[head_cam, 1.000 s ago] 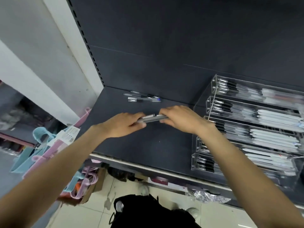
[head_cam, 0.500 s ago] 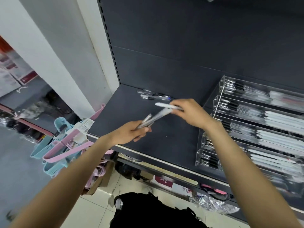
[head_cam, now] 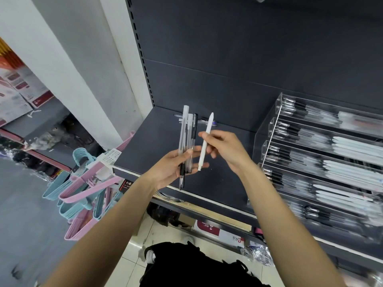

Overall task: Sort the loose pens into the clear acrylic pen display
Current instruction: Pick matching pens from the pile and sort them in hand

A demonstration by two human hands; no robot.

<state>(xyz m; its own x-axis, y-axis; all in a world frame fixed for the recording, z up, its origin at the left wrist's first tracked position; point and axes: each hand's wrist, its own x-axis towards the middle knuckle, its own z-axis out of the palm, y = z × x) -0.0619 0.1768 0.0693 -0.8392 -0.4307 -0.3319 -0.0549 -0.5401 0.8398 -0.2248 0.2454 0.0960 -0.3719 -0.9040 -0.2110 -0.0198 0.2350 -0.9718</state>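
1. Dark grey shelf in a shop sits in front of a dark back wall, with a white pillar to the left.
2. Both bare arms reach up from the bottom and the two hands meet over the shelf.
3. The left hand is palm up. Its thumb is curled over a small bunch of pens and pins them to the fingers. The bunch stands almost straight up, with clear and black pens in it.
4. The right hand is just beside the left one, with its wrist bent. Its fingers pinch one white pen. That pen leans a little, with its pointed end up and its low end close to the left fingers.
5. A few more loose pens lie flat at the back of the shelf, behind the hands.
6. The clear acrylic pen display stands on the right side of the shelf. Its stepped rows hold many pens, blurred in the picture.
7. Pink and blue hangers hang low on the left.
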